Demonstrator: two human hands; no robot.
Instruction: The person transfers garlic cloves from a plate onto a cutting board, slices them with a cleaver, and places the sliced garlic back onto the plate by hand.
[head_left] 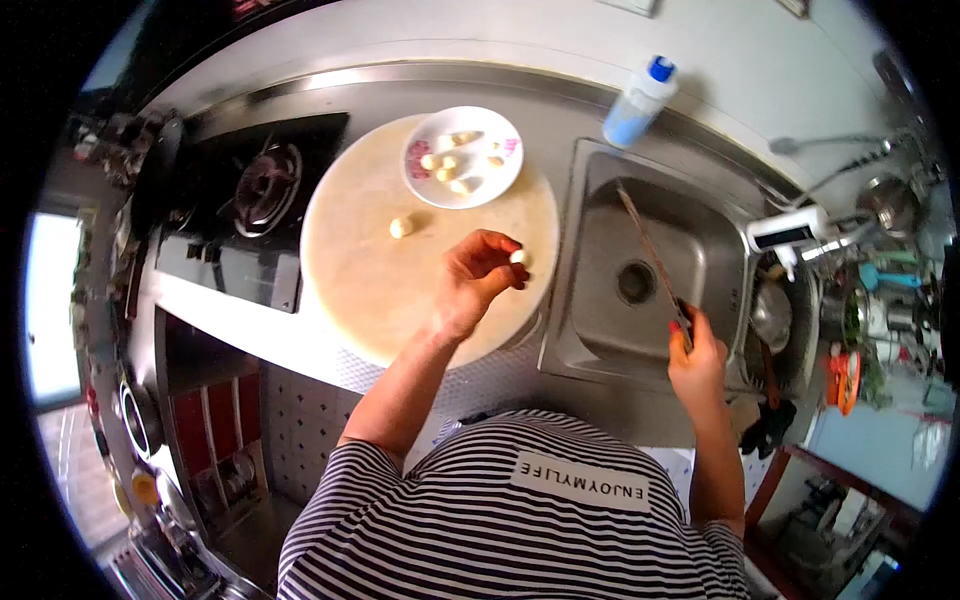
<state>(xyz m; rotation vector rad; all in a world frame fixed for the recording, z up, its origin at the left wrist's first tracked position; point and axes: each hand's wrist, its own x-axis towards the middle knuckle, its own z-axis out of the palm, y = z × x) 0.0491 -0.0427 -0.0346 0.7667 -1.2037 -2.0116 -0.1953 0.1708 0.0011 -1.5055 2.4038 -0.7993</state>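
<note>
My left hand is above the right half of a round cutting board, its thumb and fingers pinching a small pale clove of garlic. Over the sink, my right hand grips the handle of a knife, whose blade points away from me and is seen nearly edge-on. Another piece of garlic lies on the board, left of my left hand. At the board's far edge rests a white plate with pink flowers, holding several peeled cloves.
A steel sink with a drain lies right of the board. Behind it stands a white and blue bottle. A black gas stove is on the left. The faucet and a dish rack are at the right.
</note>
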